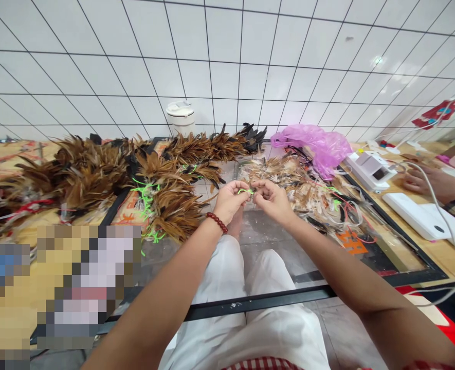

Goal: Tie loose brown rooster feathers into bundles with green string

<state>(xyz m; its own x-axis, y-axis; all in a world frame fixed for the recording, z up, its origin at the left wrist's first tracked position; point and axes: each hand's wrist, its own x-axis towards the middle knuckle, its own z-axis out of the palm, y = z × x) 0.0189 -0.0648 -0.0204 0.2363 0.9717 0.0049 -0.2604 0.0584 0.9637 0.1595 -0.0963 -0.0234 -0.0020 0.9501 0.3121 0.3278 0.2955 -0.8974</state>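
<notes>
Above the glass tabletop, my left hand pinches a short bright green string; a red bead bracelet circles that wrist. My right hand meets it fingertip to fingertip, its fingers closed at the string's other side. Anything small between the right fingertips is too fine to make out. To the left lie bundles of brown feathers, with loose green strings beside them. A heap of pale, mixed feathers spreads just beyond and right of my hands.
A white lidded cup stands by the tiled wall. Pink plastic lies behind the pale feathers. On the right are a white device, a white power bank, cables and another person's hand. A black table frame crosses above my lap.
</notes>
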